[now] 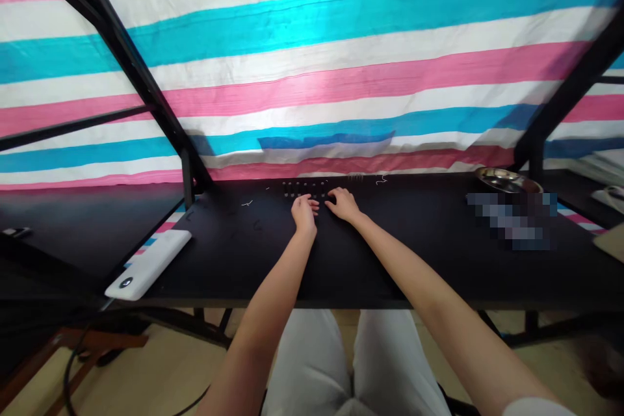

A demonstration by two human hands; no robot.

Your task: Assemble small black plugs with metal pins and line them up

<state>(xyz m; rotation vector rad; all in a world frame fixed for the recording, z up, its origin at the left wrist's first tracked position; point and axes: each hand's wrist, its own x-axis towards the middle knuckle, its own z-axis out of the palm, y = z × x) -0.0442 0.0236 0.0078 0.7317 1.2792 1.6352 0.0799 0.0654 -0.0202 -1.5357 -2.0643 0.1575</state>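
Note:
Several small dark pieces with pale ends (298, 189) stand in a row near the back edge of the black table (404, 253); they are too small to name. Just in front of them is my left hand (305, 213), its fingers loosely bent and apart, pointing right. My right hand (344, 204) rests on the tabletop to the right of the row. Its thumb and index finger are apart, facing the rightmost pieces. I see nothing held in either hand, though the undersides of the fingers are hidden.
A white power strip-like box (150, 264) lies at the left edge. At the back right are a shiny metal dish (509, 180) and a blurred-out item (511, 221). White thread scraps (381, 179) lie behind. Black frame posts (131, 71) stand before a striped sheet (312, 71).

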